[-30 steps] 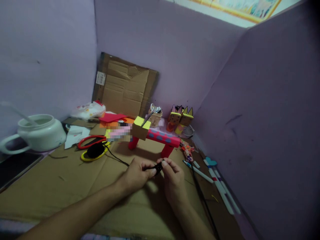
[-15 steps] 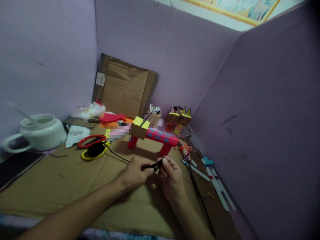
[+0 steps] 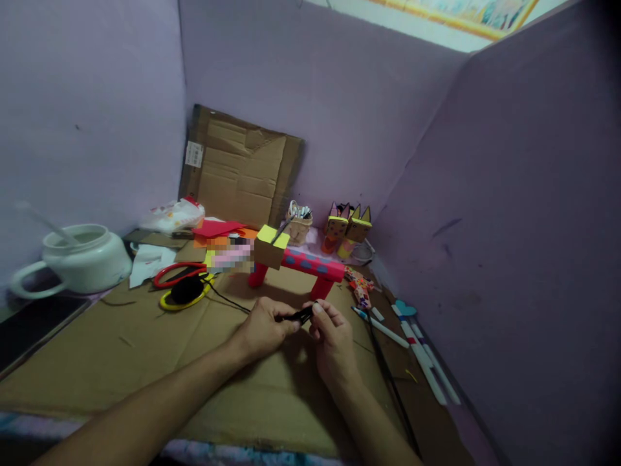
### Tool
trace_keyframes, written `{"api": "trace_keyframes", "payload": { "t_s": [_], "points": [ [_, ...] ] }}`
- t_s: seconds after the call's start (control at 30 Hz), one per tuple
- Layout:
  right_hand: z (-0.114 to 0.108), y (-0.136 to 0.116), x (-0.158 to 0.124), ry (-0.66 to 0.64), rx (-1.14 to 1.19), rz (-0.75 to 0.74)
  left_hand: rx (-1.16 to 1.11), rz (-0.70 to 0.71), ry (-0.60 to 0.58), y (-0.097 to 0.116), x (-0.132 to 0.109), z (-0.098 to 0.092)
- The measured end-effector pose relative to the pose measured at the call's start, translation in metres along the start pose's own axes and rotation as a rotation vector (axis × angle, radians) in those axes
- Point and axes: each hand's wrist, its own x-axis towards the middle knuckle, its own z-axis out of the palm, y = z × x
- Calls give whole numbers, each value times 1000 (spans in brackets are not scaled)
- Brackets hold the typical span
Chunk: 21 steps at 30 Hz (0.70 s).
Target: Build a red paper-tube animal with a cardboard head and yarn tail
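My left hand [image 3: 264,329] and my right hand [image 3: 330,340] meet over the brown cardboard sheet [image 3: 121,349], both pinched on a short black strand [image 3: 297,316] held between them. A thin black cord [image 3: 228,301] runs from my left hand back to a dark bundle on a yellow ring [image 3: 184,292]. Just beyond my fingers stands a red paper animal figure [image 3: 301,265] with blue spots and a brown box head with a yellow top.
A white pot [image 3: 77,262] sits at the left. Red scissors [image 3: 174,274], coloured paper [image 3: 218,230], a small basket [image 3: 299,223] and two paper figures [image 3: 347,230] lie further back. Pens [image 3: 422,356] line the right wall. Folded cardboard [image 3: 237,171] leans against the back wall.
Both hands have shifted slightly away from me, toward the red figure, still working the black strand. The view has tilted a little.
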Motion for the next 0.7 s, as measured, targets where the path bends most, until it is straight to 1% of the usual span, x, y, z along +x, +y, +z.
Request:
{"api": "trace_keyframes", "payload": {
  "t_s": [0.07, 0.1, 0.17, 0.2, 0.27, 0.33, 0.37, 0.4, 0.43, 0.47, 0.5, 0.53, 0.57, 0.63, 0.7],
  "points": [
    [-2, -2, 1, 8, 31, 17, 37, 9, -27, 3, -3, -3],
    [-3, -2, 1, 13, 39, 19, 82, 24, -13, 6, -4, -5],
    [-6, -3, 2, 33, 45, 23, 202, 76, 92, 14, -9, -12],
    [-7, -3, 2, 45, 42, 28, 262, 116, 181, 18, -11, -18],
    [-9, -3, 2, 59, 25, 39, 376, 206, 416, 25, -16, -36],
    [-11, -2, 3, 72, 11, 51, 493, 253, 689, 29, -22, -63],
    [-12, -2, 3, 79, 11, 56, 553, 226, 828, 30, -24, -80],
    [-12, -1, 4, 86, 17, 61, 602, 155, 942, 29, -27, -98],
    [-12, -1, 4, 95, 26, 66, 632, 53, 1020, 27, -29, -117],
    [-12, -1, 4, 103, 39, 68, 687, -43, 1014, 25, -30, -135],
    [-12, -2, 5, 107, 53, 69, 768, -126, 925, 21, -31, -151],
    [-11, -2, 5, 108, 66, 68, 854, -172, 779, 17, -32, -165],
    [-10, -3, 5, 107, 77, 67, 884, -208, 608, 13, -31, -176],
    [-7, -5, 5, 98, 98, 69, 832, -226, 468, 3, -29, -188],
    [-6, -7, 5, 100, 124, 85, 741, -209, 382, -6, -26, -191]
  ]
}}
